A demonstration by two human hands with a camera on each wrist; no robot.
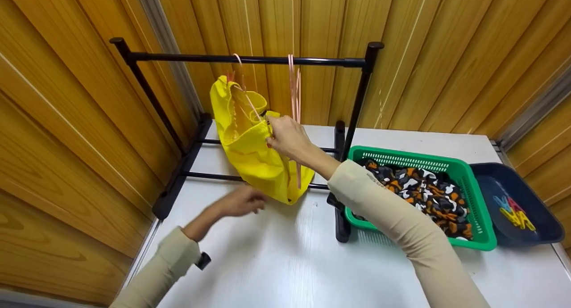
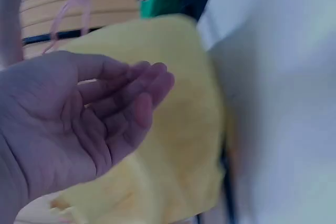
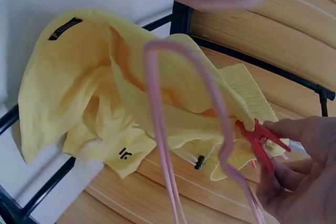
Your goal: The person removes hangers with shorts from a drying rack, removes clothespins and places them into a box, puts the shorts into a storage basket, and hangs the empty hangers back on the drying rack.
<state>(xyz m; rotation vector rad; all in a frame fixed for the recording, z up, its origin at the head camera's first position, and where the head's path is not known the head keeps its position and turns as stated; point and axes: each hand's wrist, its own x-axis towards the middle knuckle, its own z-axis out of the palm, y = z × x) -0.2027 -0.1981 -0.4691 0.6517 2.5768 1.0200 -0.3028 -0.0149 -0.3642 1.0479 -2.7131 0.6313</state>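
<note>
Yellow shorts (image 1: 258, 160) with a gathered waistband hang from a pink hanger (image 1: 238, 61) on the black rack's top bar. My right hand (image 1: 291, 137) pinches a red clothespin (image 3: 258, 140) between thumb and fingers, at the near edge of the waistband. A second red clothespin (image 1: 230, 76) sits on the far side of the waist. Below the shorts, my left hand (image 1: 243, 201) is held in the air with loosely bent fingers and nothing in it; in the left wrist view the yellow cloth fills the space behind it.
More pink hangers (image 1: 292, 82) hang on the black rack (image 1: 196, 58), right of the shorts. A green basket (image 1: 484, 227) with camouflage-patterned cloth (image 1: 424, 192) stands at the right, beside a dark blue tray (image 1: 490, 172) holding several coloured clothespins (image 1: 517, 214). Wooden panels (image 1: 415, 53) enclose the white table (image 1: 285, 263).
</note>
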